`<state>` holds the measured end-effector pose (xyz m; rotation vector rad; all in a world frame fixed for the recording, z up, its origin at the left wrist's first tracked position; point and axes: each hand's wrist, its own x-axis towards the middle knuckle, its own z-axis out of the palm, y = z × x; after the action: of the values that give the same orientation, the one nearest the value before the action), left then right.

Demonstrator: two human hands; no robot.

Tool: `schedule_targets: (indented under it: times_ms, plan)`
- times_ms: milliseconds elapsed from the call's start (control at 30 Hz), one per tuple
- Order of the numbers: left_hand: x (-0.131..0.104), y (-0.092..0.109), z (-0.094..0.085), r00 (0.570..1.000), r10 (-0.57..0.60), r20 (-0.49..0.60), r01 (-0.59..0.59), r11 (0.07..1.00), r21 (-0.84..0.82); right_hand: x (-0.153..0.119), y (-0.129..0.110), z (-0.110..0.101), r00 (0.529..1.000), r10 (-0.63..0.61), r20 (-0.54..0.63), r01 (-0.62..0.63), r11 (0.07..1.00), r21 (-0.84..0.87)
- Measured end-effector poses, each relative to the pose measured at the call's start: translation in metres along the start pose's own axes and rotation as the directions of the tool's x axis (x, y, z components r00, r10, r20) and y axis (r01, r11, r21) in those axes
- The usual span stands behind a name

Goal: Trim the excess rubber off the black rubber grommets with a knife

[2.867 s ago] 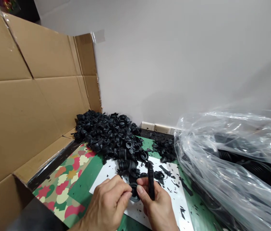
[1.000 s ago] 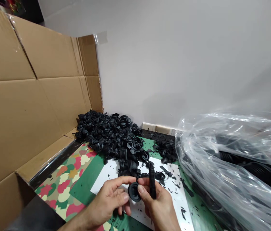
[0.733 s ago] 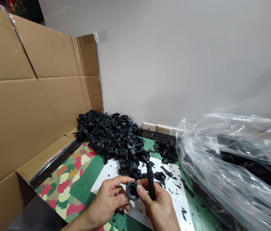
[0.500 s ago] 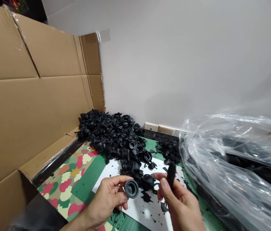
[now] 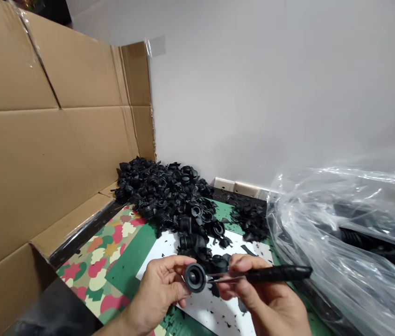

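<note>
Right hand [image 5: 271, 303]: nearest, turned palm inward, thumb and fingers pinching a slim black-handled tool [image 5: 278, 274]; handle lies near level, butt to the right, thin pale tip to the left. Left hand [image 5: 158, 287]: thumb and forefinger grasping a round black part [image 5: 195, 278] by its left edge, hollow face toward the viewer, other fingers curled beneath. Part: held up before a white sheet [image 5: 197, 308], tip just beside its right rim; contact cannot be told. Step in hand, as judged: tool presented to the rim; the next move would call for a firm left grip, a controlled right grip and fingertips clear of the tip. Beyond, on the green-covered bench [image 5: 123, 270]: heap of black pieces [image 5: 165, 191]; smaller heap of scraps [image 5: 253, 219], to its right. Farthest: pale wall [image 5: 271, 93].
</note>
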<state>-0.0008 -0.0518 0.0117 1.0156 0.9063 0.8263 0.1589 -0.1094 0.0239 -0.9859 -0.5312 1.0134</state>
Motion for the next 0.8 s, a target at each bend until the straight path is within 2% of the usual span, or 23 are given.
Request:
schedule_targets:
  times_ms: [100,333,467,600,700,800]
  plan:
    - [0.000,-0.002,-0.001,1.000,0.010,-0.009,-0.010,0.999,0.030,0.000,0.006,0.000,0.996,-0.048,0.069,0.052,0.997,-0.054]
    - [0.000,-0.003,0.001,1.000,0.019,-0.023,-0.018,0.998,0.054,-0.001,0.029,-0.008,0.949,-0.259,0.181,0.293,0.937,-0.192]
    - [-0.001,-0.002,0.002,0.999,0.033,-0.018,-0.032,0.998,0.048,0.001,0.036,-0.008,0.906,-0.329,0.265,0.393,0.888,-0.238]
    - [-0.001,-0.003,0.002,0.999,0.039,-0.014,-0.039,0.998,0.054,0.003,0.037,-0.007,0.843,-0.430,0.323,0.513,0.825,-0.240]
    - [-0.001,-0.003,0.002,0.999,0.035,-0.018,-0.034,0.998,0.057,0.004,0.038,-0.008,0.811,-0.475,0.341,0.567,0.783,-0.256]
    - [0.000,-0.001,0.003,0.999,0.035,-0.023,-0.034,0.997,0.065,0.005,0.039,-0.009,0.806,-0.483,0.342,0.576,0.774,-0.264]
